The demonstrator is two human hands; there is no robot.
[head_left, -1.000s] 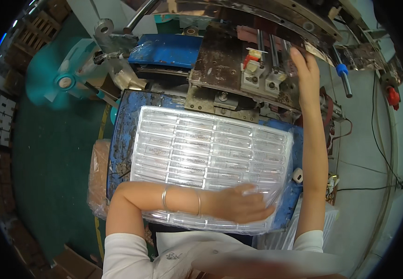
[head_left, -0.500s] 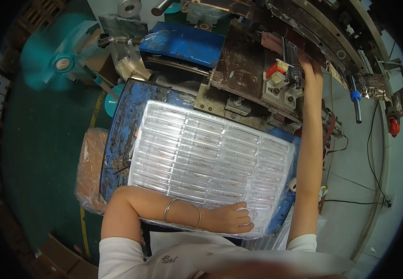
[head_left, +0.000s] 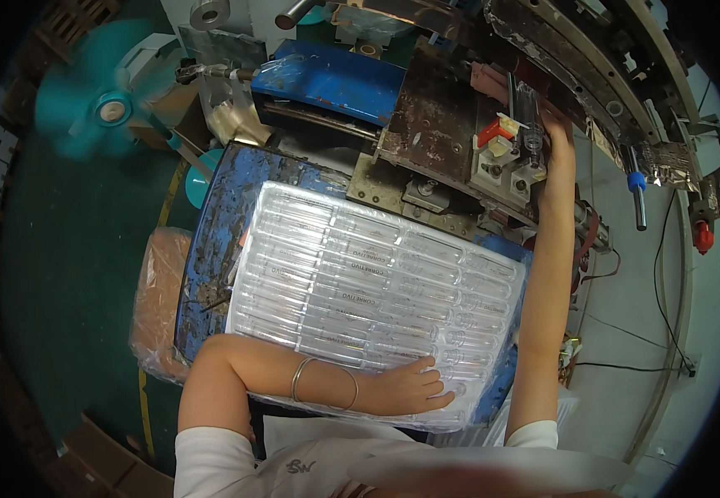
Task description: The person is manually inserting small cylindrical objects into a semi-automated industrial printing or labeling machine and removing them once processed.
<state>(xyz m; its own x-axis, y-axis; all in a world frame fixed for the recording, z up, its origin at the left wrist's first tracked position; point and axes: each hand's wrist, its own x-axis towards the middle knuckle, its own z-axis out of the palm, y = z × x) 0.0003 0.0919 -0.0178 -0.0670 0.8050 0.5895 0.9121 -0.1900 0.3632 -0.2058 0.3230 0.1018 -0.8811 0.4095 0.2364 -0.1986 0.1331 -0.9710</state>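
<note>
A shallow white tray (head_left: 252, 249) lined with clear film holds rows of clear plastic tubes (head_left: 368, 267), some with dark print. My left hand (head_left: 416, 388) rests on the tray's near right corner, fingers apart over the tubes. My right arm reaches far forward to the machine. There my right hand (head_left: 556, 137) is beside a clear tube (head_left: 529, 116) lying on a metal fixture (head_left: 493, 170). Its fingertips are hidden behind the tube and the fixture, so its grip does not show. A red and cream block (head_left: 497, 134) sits just left of that tube.
Under the tray is a worn blue machine table (head_left: 219, 216). A brown steel plate (head_left: 430, 116) and blue cover (head_left: 327, 79) lie beyond. Rods with blue (head_left: 635, 181) and red (head_left: 702, 236) ends hang at right. A teal fan (head_left: 111, 108) spins at left.
My left hand's fingers have spread from a more curled pose. My right hand has shifted slightly nearer, still beside the fixture. The whole view has moved a little.
</note>
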